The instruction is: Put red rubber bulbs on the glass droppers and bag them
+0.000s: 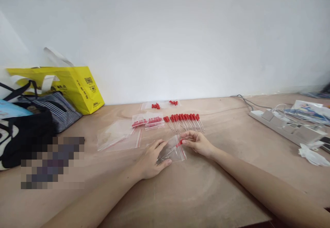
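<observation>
A clear zip-lock bag (176,155) with a red seal line lies on the table between my hands. My left hand (154,159) holds its left end, thumb and fingers apart on either side of the plastic. At the bag's mouth on the right, my right hand (197,144) pinches a small red piece (179,143); whether a stick is attached to it is unclear. Just beyond lies a row of red-headed sticks (184,117), their pale shafts pointing towards me. Two zip-lock bags with red pieces inside (155,120) lie to the left of the row.
Flat, clear bags (117,135) are spread to the left. Farther back, loose red pieces (155,106) rest on plastic near the wall. A yellow bag (77,87) and dark bags (31,135) stand at left. At right are a power strip (273,125) with chargers and crumpled tissue (313,155).
</observation>
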A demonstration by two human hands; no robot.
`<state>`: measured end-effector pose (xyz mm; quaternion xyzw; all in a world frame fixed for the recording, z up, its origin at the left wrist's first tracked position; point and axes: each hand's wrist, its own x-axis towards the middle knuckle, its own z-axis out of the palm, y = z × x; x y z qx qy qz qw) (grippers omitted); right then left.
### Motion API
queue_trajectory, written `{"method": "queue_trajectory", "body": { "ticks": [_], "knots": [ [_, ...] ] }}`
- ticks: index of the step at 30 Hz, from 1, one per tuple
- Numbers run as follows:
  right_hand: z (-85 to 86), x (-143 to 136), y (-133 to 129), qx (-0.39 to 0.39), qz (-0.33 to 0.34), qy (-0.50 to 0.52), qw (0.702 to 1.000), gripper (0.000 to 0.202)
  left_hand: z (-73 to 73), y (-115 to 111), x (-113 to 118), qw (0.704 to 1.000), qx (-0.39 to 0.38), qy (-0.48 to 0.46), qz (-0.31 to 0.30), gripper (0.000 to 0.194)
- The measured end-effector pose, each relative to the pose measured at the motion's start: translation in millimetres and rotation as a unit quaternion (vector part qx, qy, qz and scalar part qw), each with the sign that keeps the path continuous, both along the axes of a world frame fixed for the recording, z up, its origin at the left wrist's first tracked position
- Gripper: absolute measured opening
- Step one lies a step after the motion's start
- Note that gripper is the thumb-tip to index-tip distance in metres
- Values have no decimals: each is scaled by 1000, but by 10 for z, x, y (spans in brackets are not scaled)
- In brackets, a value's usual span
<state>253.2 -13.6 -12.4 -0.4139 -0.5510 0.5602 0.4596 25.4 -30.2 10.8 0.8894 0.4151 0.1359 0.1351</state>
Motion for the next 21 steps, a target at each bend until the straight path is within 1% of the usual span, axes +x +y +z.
{"method": "queue_trajectory", "body": {
  "ticks": [5, 8, 10, 13, 15, 16, 18, 21],
  "knots": [
    [-22, -38, 4, 55, 109, -13, 992, 32, -13, 4, -4, 1000, 15, -1, -9, 54],
    [-29, -118, -11, 73, 136, -38, 987, 27, -23, 3, 2, 1000, 14, 0, -12, 54],
    [-42, -161, -10, 95, 125, -69, 985, 23, -12, 4, 1, 1000, 11, -5, -17, 55],
    [-71, -171, 22, 140, 61, -136, 979, 17, 35, 12, -33, 999, 8, -24, -28, 56],
    [-87, -146, 48, 145, 16, -164, 976, 16, 67, 21, -79, 999, 6, -35, -38, 54],
    [-93, -130, 57, 136, 6, -166, 977, 17, 77, 24, -105, 998, 4, -35, -42, 52],
    [-100, -106, 60, 109, 14, -148, 983, 22, 82, 29, -149, 999, -5, -25, -43, 49],
    [-96, -84, 48, 99, 70, -115, 986, 24, 69, 34, -171, 999, -20, -5, -40, 47]
  ]
}}
